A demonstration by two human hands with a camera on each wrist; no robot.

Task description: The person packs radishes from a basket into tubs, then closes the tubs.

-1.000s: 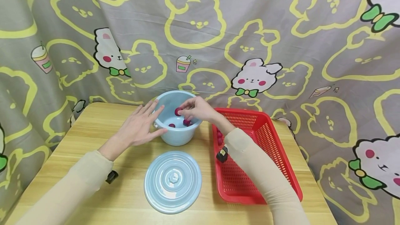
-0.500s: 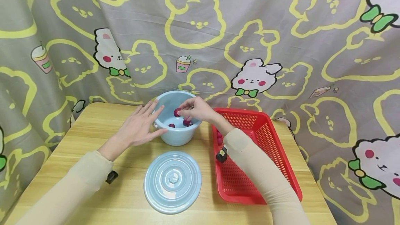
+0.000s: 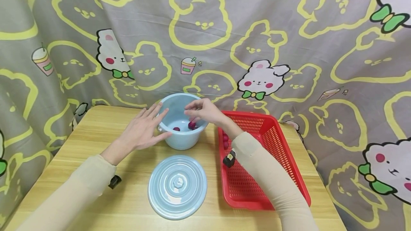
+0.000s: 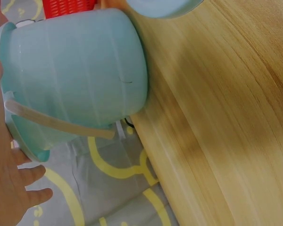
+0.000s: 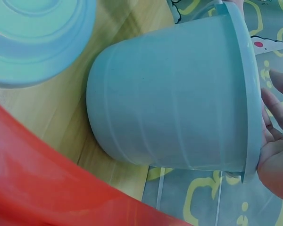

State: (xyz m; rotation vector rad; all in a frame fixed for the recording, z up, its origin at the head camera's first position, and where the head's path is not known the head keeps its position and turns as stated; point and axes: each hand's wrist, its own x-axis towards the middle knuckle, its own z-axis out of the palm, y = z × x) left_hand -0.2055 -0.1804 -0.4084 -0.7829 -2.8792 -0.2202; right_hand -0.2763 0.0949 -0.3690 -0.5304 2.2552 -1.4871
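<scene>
A light-blue bucket [image 3: 181, 140] stands upright at the back of the table. Inside it lie several small dark-red round pieces [image 3: 176, 129]; their exact kind is too small to tell. My left hand [image 3: 142, 127], fingers spread, rests on the bucket's left rim; the left wrist view shows the hand [image 4: 4, 179] beside the rim and the bucket's handle [image 4: 61, 123]. Over the right side of the opening hangs my right hand [image 3: 205, 112], with no piece visible between its fingers. In the right wrist view its fingers [image 5: 277, 106] are loosely bent beside the rim.
A red perforated basket [image 3: 225, 184] stands to the right, beneath my right forearm, with several dark-red pieces [image 3: 226, 142] along its left side. In front of the bucket lies its blue lid [image 3: 177, 202]. A patterned curtain [image 3: 205, 27] hangs right behind the wooden table [image 3: 128, 202].
The dark-red round piece that my right fingertips pinched above the bucket has left them. My right fingers have loosened. The left hand, bucket, lid and basket have stayed in place.
</scene>
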